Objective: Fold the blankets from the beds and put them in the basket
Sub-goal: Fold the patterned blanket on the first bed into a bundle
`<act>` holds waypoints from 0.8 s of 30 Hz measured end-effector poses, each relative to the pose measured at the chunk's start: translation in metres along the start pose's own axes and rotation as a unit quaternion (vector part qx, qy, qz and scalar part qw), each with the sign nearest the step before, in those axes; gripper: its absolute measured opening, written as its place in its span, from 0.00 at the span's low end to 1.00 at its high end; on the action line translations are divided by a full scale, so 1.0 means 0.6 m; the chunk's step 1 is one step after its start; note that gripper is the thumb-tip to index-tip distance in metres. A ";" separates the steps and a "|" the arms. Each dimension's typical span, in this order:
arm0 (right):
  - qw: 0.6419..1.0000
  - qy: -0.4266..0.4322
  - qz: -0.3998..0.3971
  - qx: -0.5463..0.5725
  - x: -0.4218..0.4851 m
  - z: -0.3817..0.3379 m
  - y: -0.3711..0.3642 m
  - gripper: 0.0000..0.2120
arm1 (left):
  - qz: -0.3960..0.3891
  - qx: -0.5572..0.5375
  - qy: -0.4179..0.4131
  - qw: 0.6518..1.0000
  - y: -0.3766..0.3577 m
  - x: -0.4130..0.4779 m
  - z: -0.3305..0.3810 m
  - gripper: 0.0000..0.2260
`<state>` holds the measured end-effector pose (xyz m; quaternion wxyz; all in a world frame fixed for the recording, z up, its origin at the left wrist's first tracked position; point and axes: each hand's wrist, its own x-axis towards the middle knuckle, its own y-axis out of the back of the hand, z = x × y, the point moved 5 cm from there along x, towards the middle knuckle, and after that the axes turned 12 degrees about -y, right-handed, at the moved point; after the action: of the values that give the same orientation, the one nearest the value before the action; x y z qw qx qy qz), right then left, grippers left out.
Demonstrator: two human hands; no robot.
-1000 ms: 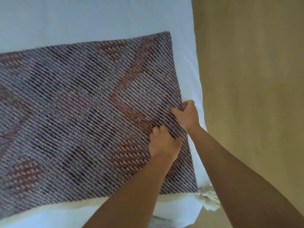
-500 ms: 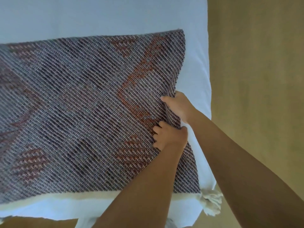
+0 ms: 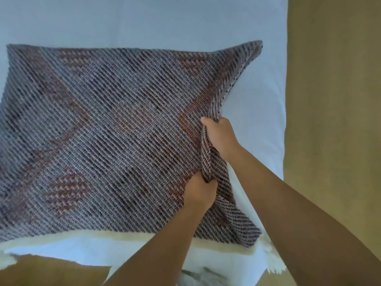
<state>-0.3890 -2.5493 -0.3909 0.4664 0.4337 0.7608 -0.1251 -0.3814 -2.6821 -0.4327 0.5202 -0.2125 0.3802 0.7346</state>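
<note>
1. The woven blanket [image 3: 113, 131] lies spread on the bed [image 3: 144, 21], its right edge bunched and raised.
2. The right hand [image 3: 220, 135], farther, and the left hand [image 3: 200, 193], nearer, both grip that edge with curled fingers.
3. Risk: pulling from one bunched spot may drag the blanket crooked and skew the fold.
4. Since half a second ago, the edge has risen and the far right corner has peeled off the sheet.

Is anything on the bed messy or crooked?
Only the right edge of the blanket: it is bunched and lifted off the white sheet where the left hand and right hand grip it. The rest lies flat. That fits folding; nothing looks torn or spilled.
</note>
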 end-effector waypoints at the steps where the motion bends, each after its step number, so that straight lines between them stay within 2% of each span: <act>1: 1.000 0.008 0.003 -0.007 -0.008 -0.006 -0.016 0.18 | 0.007 -0.010 -0.002 1.000 0.009 -0.006 -0.007 0.10; 3: 0.999 0.022 0.012 -0.020 -0.019 -0.014 -0.048 0.19 | 0.043 -0.050 -0.002 0.998 0.036 -0.018 -0.023 0.12; 5: 0.998 0.043 0.033 -0.030 -0.026 -0.022 -0.083 0.13 | 0.088 -0.094 0.002 0.992 0.075 -0.031 -0.048 0.10; 8: 0.994 0.071 0.065 -0.054 -0.034 -0.038 -0.149 0.18 | 0.147 -0.128 -0.010 0.981 0.153 -0.049 -0.092 0.05; 12: 0.983 0.136 0.064 -0.106 -0.063 -0.071 -0.278 0.20 | 0.174 -0.135 -0.027 0.975 0.271 -0.070 -0.153 0.05; 14: 0.975 0.152 0.065 -0.147 -0.078 -0.088 -0.355 0.19 | 0.183 -0.147 -0.034 0.971 0.336 -0.079 -0.183 0.08; 19: 0.964 0.190 0.069 -0.174 -0.105 -0.133 -0.539 0.20 | 0.206 -0.110 -0.062 0.970 0.512 -0.091 -0.270 0.11; 24: 0.954 0.203 0.080 -0.207 -0.101 -0.169 -0.703 0.18 | 0.215 -0.041 -0.066 0.973 0.677 -0.068 -0.361 0.06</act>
<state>-0.7660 -2.7714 -0.3775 0.3897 0.4036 0.8114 0.1637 -0.7606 -2.9445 -0.4015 0.3645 -0.0983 0.3515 0.8567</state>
